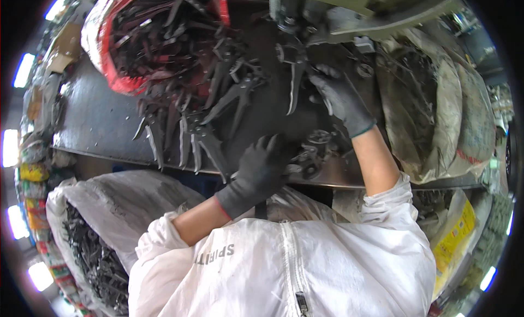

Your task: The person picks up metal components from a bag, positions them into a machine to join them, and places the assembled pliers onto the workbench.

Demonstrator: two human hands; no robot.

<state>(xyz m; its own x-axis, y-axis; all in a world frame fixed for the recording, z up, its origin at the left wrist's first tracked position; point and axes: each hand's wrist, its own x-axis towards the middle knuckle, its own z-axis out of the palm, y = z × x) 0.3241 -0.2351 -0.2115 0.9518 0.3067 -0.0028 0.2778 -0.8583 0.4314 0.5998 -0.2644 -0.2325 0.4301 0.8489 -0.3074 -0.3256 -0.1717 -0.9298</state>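
My right hand (345, 103), in a dark grey glove, is closed around one handle of a pliers-like metal tool (295, 63) below the machine. The tool's other curved handle hangs free to the left of my fingers. My left hand (256, 172), gloved the same way, is over the bench's near edge with its fingers loosely bent and apart. I see nothing in it, though its palm side is hidden. Just right of it lie small round and looped metal parts (314, 157). Several similar pliers-like tools (204, 137) lie in a heap to its left.
A red-rimmed white sack (123, 83) full of dark metal parts spills onto the metal bench (98, 126). A pale green machine part (382, 17) overhangs the far side. A dusty woven sack (464, 109) stands at right. Below the bench, another sack (131, 197) holds dark parts.
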